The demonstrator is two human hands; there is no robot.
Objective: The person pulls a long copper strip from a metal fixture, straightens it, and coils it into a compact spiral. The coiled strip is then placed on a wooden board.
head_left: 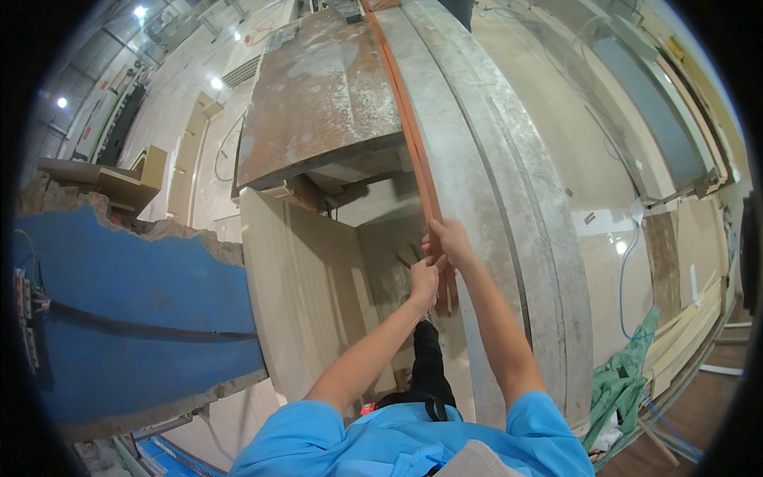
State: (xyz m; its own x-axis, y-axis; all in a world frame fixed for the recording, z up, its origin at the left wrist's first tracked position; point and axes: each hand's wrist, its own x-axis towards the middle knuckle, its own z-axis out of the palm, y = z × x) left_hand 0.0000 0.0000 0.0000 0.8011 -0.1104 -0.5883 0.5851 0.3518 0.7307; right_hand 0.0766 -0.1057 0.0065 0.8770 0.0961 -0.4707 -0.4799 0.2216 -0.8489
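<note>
Your light-blue shirt [342,445] lies closest, with one black-trousered leg [430,358] beyond it. Your two hands are closed on long orange-brown strips [419,151], left grip [425,280] nearer you, right grip [450,241] just ahead. You have at least two strips, exact count unclear, along one grey bench's [485,159] left edge.

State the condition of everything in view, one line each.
Orange-brown strip, laid out lengthwise
Right hand, closed on strip
Left hand, fingers curled by strip, grip unclear
Blue panel, ragged-edged
Brown slab, stained
Green cloth, crumpled
Ceiling lights, lit
</note>
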